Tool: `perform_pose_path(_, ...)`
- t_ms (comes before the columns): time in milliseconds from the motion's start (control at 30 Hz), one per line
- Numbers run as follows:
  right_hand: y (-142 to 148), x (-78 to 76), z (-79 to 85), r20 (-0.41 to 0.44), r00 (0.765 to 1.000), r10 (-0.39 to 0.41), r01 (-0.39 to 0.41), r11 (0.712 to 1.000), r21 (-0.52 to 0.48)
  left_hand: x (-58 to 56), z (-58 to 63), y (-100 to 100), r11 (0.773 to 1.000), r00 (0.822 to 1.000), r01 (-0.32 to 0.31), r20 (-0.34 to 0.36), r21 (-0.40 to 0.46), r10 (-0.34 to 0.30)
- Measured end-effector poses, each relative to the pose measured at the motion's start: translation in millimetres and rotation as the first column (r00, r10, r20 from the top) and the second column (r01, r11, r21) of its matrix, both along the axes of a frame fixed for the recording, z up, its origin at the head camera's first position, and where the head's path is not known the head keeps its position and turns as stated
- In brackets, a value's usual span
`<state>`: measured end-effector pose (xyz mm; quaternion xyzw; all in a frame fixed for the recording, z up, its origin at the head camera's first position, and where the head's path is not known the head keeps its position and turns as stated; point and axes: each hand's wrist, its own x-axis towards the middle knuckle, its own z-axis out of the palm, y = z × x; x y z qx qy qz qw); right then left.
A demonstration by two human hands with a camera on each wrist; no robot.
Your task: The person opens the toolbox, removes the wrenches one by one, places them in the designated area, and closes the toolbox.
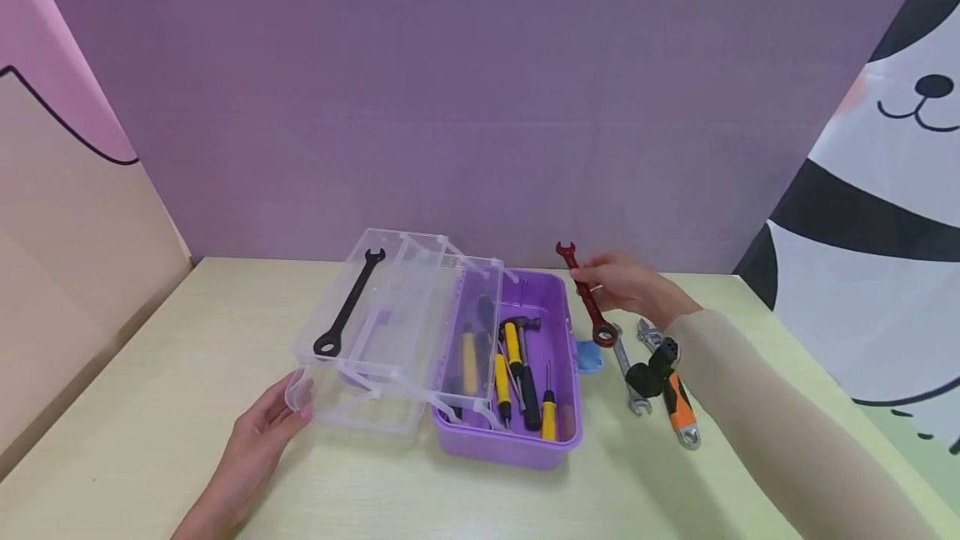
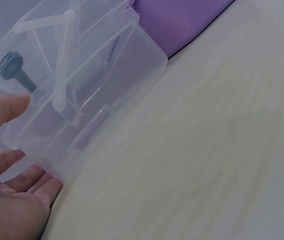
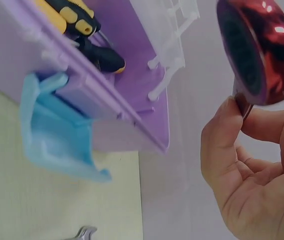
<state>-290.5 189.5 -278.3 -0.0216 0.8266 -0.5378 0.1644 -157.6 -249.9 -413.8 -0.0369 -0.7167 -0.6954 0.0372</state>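
Note:
My right hand [image 1: 626, 283] pinches a red combination wrench [image 1: 587, 294] between thumb and fingers, raised by the right side of the purple toolbox [image 1: 510, 454]. Its shiny ring end [image 3: 276, 50] looms large in the right wrist view. My left hand [image 1: 258, 440] holds the outer edge of the toolbox's clear lid and tray [image 1: 360, 394], thumb above and fingers beneath. A black combination wrench [image 1: 350, 304] lies in that clear tray. Inside the box are a hammer [image 1: 529, 373] and several yellow-and-black screwdrivers [image 1: 549, 415]; the tray partly covers others.
Right of the box, a silver wrench [image 1: 632, 382] and an orange-handled adjustable wrench [image 1: 678, 402] lie on the table [image 1: 337, 494], partly behind the black wrist camera [image 1: 652, 372]. A blue latch [image 1: 589, 357] sticks out from the box. A purple backdrop [image 1: 480, 107] stands behind.

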Motion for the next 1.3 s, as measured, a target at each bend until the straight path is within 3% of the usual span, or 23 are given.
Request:
perform_pose_path(200,10.5,1.9,-4.2,0.013,1.000,-0.004,0.004,1.000,-0.005,-0.5,-0.1,-0.4,1.000,1.000,-0.001,0.002,0.002,0.001)
perform_pose_path(667,39.4,6.5,-19.2,0.060,0.998,-0.027,0.021,0.996,0.089,-0.8,4.2,0.9,1.000,0.999,0.018,0.048,0.001,-0.018)
perform_pose_path(1300,82.3,15.3,-37.6,0.104,0.992,-0.077,0.066,0.992,0.106,0.4,6.9,0.4,1.000,0.998,0.028,0.050,-0.006,-0.028)
